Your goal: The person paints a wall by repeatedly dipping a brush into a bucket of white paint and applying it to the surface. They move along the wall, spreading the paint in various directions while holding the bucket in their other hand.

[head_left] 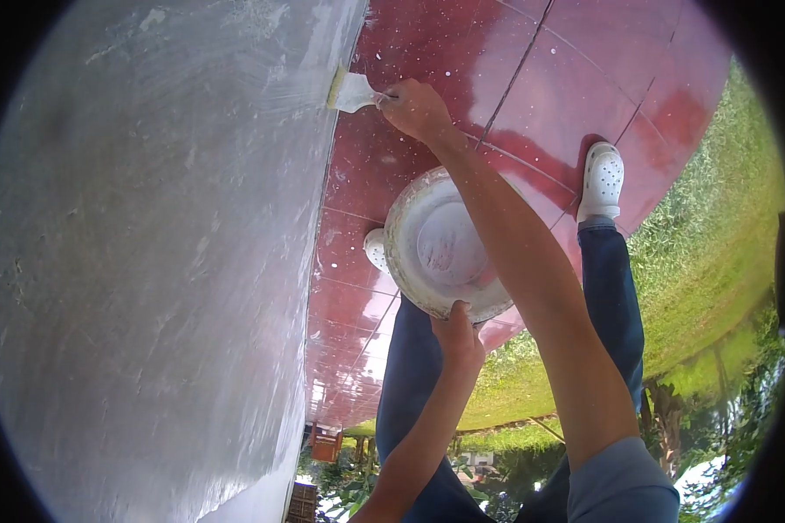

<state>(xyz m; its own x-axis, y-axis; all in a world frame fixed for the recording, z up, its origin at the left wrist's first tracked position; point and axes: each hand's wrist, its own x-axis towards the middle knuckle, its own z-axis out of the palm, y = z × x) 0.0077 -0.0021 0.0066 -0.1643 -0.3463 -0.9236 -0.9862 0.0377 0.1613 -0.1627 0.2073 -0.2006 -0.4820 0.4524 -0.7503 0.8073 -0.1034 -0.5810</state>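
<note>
My right hand (417,108) is closed around the handle of a flat paintbrush (354,92) with a wide white head and yellowish bristles. Its bristle tips meet the grey-white wall (174,227) close to where the wall joins the floor. Lower down, my left hand (458,335) grips the near rim of a round white basin (410,283), thumb over the edge. Whitish paint (449,244) with reddish streaks covers the basin's bottom. My right forearm crosses in front of the basin's right side and hides part of it.
Glossy red floor tiles (515,78), dotted with white splashes, run along the wall. My white clogs (603,179) stand on them, one partly behind the basin. Grass (698,261) borders the tiles at right. A reddish-brown object (326,443) shows far off at the bottom.
</note>
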